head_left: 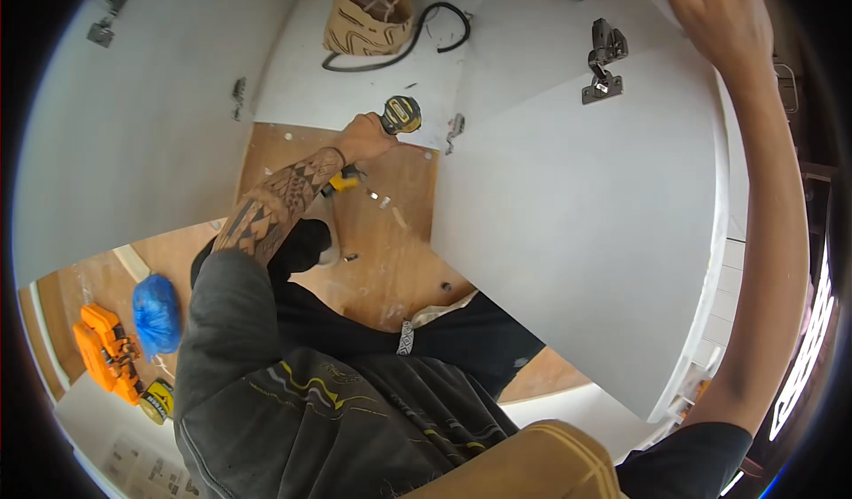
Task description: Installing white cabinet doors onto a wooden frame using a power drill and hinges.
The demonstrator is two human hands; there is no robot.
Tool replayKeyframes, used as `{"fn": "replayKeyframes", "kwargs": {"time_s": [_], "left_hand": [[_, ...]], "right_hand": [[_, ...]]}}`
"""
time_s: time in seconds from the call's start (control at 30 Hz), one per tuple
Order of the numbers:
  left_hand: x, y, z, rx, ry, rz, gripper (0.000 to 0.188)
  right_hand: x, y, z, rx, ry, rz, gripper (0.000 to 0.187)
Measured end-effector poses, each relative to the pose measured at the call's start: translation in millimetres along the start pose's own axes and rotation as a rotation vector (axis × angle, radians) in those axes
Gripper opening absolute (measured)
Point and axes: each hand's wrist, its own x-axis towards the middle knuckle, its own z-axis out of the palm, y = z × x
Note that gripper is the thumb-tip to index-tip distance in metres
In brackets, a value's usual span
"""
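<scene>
My left hand [366, 138], on a tattooed forearm, is closed round a yellow and black cordless drill [402, 115] low over a brown wooden board. Another yellow and black piece [344, 179] shows below the wrist; I cannot tell whether it belongs to the same drill. On the right, my bare arm reaches up to the top of the picture. There my right hand [723, 7] grips the upper edge of a white cabinet door [586, 206], its fingertips cut off by the frame. Metal hinges [603, 64] are fixed to this door.
Another white panel [160, 135] with hinges stands at left. A brown paper bag [368, 20] and a black hose [390, 62] lie on the white cabinet floor ahead. Small bits lie on the wooden board [390, 268]. A blue plastic bag [155, 313] and an orange tool [106, 353] are at far left.
</scene>
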Motion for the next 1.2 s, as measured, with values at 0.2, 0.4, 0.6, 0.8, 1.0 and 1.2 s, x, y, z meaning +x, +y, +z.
{"fn": "replayKeyframes", "kwargs": {"time_s": [0.2,0.4,0.6,0.8,1.0,1.2], "left_hand": [[-111,54,-102,-0.523,-0.024,-0.069,0.029],[-212,145,-196,-0.676,0.173,0.275,0.018],[-199,207,-236,-0.402,0.274,0.480,0.029],[-156,238,-234,-0.183,0.308,0.545,0.027],[-141,249,-232,-0.120,0.313,0.578,0.031],[-149,259,-238,-0.032,0.173,0.414,0.039]], "right_hand": [[9,-1,-22,-0.093,-0.040,-0.029,0.036],[10,14,-19,0.195,-0.059,0.133,0.033],[10,22,-11,0.347,-0.020,0.244,0.039],[6,36,-4,0.405,0.035,0.204,0.044],[5,37,4,0.394,0.092,0.234,0.045],[2,36,1,0.431,0.083,0.211,0.044]]}}
